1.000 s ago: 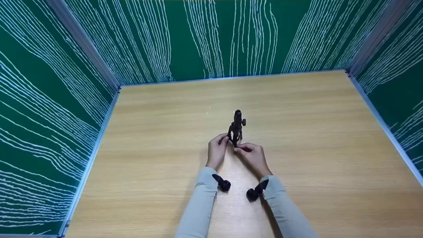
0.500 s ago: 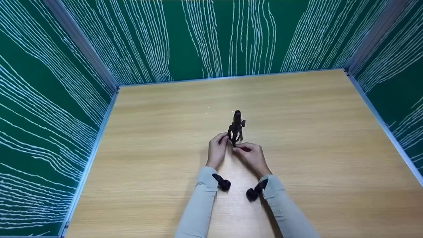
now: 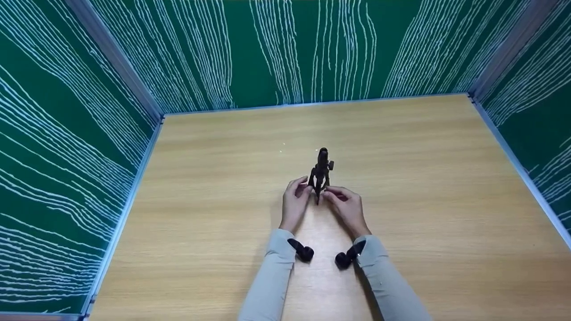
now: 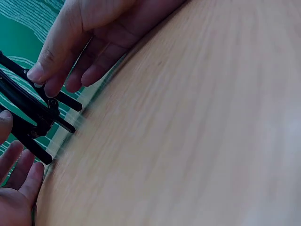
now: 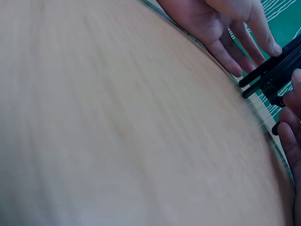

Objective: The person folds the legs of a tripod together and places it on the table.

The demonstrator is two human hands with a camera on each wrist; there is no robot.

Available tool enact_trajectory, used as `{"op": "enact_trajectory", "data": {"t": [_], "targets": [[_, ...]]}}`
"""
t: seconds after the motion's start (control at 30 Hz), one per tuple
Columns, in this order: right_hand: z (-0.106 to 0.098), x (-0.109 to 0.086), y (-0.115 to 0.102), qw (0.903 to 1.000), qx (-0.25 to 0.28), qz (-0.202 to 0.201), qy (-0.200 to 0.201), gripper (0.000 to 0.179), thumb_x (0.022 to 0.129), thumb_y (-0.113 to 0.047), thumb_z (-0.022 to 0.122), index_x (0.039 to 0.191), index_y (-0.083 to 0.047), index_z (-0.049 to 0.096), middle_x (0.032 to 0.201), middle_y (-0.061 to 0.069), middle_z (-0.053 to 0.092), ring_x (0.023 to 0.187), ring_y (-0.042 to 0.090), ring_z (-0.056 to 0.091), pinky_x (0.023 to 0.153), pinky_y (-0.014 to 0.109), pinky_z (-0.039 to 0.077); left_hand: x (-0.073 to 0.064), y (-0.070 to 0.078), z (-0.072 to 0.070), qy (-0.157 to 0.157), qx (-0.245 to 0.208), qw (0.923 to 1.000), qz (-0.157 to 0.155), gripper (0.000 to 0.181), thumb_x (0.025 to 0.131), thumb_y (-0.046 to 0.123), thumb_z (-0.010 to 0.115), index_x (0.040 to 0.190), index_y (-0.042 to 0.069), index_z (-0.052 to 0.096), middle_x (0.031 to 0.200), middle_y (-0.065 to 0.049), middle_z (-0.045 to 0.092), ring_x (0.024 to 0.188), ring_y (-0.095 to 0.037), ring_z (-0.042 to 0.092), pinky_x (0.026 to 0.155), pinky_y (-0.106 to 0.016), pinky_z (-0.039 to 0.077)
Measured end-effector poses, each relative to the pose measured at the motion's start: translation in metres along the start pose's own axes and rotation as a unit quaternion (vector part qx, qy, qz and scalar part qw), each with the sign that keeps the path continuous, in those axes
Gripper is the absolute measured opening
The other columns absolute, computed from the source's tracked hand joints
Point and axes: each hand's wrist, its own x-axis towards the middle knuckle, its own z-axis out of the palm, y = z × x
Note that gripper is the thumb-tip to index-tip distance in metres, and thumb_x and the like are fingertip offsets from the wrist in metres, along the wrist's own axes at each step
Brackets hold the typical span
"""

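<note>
A small black tripod is held over the wooden table near its middle, its legs spread toward the person. My left hand pinches the left leg between thumb and fingers. On the other side, my right hand has its thumb and index finger on the right leg. The third leg runs between the two hands in the left wrist view, with hinged braces beside it. A round knob sticks out at the tripod's right side. In the right wrist view, the fingers partly hide the legs.
The wooden table is bounded by green panels with white wavy lines at the back, left and right. A few tiny white specks lie behind the tripod. Black wrist cameras stick out from both sleeves.
My right hand has moved from the end of the middle leg up and right to the right leg, leaving the middle leg free. My left hand stays at the left leg.
</note>
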Motion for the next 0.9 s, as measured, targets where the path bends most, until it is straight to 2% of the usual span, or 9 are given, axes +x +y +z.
{"op": "enact_trajectory", "data": {"t": [0.17, 0.27, 0.33, 0.6, 0.73, 0.9], "targets": [[-0.002, -0.003, -0.019, 0.9996, -0.009, -0.001, 0.028, 0.023, 0.086, -0.006, 0.071, 0.107, 0.003, 0.071, 0.105, 0.021, 0.070, 0.081, 0.008, 0.067, 0.075, 0.011, 0.050, -0.006, 0.000, 0.000, 0.012, -0.018, 0.9997, -0.012, 0.034, 0.089, 0.009, 0.066, 0.121, -0.002, 0.060, 0.115, -0.018, 0.060, 0.101, -0.028, 0.065, 0.090, -0.028, 0.054], [-0.004, -0.005, -0.031, 0.9992, -0.014, 0.006, 0.038, 0.024, 0.088, -0.003, 0.067, 0.109, 0.006, 0.068, 0.107, 0.024, 0.069, 0.084, 0.010, 0.067, 0.076, 0.011, 0.050, -0.008, 0.000, 0.002, 0.016, -0.026, 0.9993, -0.021, 0.032, 0.089, 0.009, 0.067, 0.119, -0.001, 0.062, 0.115, -0.015, 0.060, 0.101, -0.026, 0.065, 0.089, -0.026, 0.054], [-0.004, -0.004, -0.032, 0.9990, -0.014, 0.011, 0.041, 0.025, 0.089, -0.003, 0.066, 0.111, 0.007, 0.067, 0.111, 0.025, 0.067, 0.088, 0.010, 0.067, 0.078, 0.011, 0.050, -0.010, 0.000, 0.003, 0.015, -0.029, 0.9991, -0.028, 0.031, 0.088, 0.009, 0.068, 0.117, 0.000, 0.063, 0.114, -0.013, 0.060, 0.101, -0.022, 0.064, 0.089, -0.024, 0.053], [-0.002, 0.007, 0.002, 0.9995, -0.018, 0.004, 0.025, 0.028, 0.092, -0.008, 0.062, 0.119, 0.002, 0.065, 0.121, 0.020, 0.065, 0.110, 0.029, 0.062, 0.086, 0.008, 0.046, -0.016, 0.000, 0.007, -0.007, -0.064, 0.9970, -0.042, 0.025, 0.087, 0.006, 0.069, 0.110, -0.002, 0.065, 0.109, -0.011, 0.062, 0.098, -0.018, 0.065, 0.087, -0.023, 0.055], [0.000, 0.008, 0.005, 0.9988, -0.047, -0.005, 0.012, 0.029, 0.094, -0.009, 0.060, 0.122, -0.003, 0.064, 0.125, 0.016, 0.064, 0.116, 0.028, 0.060, 0.095, 0.018, 0.048, -0.016, -0.001, 0.007, -0.015, -0.066, 0.9974, -0.026, 0.023, 0.086, 0.005, 0.069, 0.107, -0.004, 0.066, 0.107, -0.013, 0.062, 0.098, -0.019, 0.066, 0.087, -0.023, 0.055], [0.001, 0.008, 0.004, 0.9974, -0.070, -0.017, 0.005, 0.030, 0.095, -0.008, 0.058, 0.124, -0.006, 0.064, 0.127, 0.014, 0.063, 0.120, 0.027, 0.058, 0.104, 0.034, 0.045, -0.016, -0.001, 0.008, -0.025, -0.068, 0.9973, -0.013, 0.021, 0.085, 0.002, 0.070, 0.104, -0.006, 0.067, 0.105, -0.016, 0.062, 0.096, -0.018, 0.065, 0.087, -0.024, 0.055]]}}
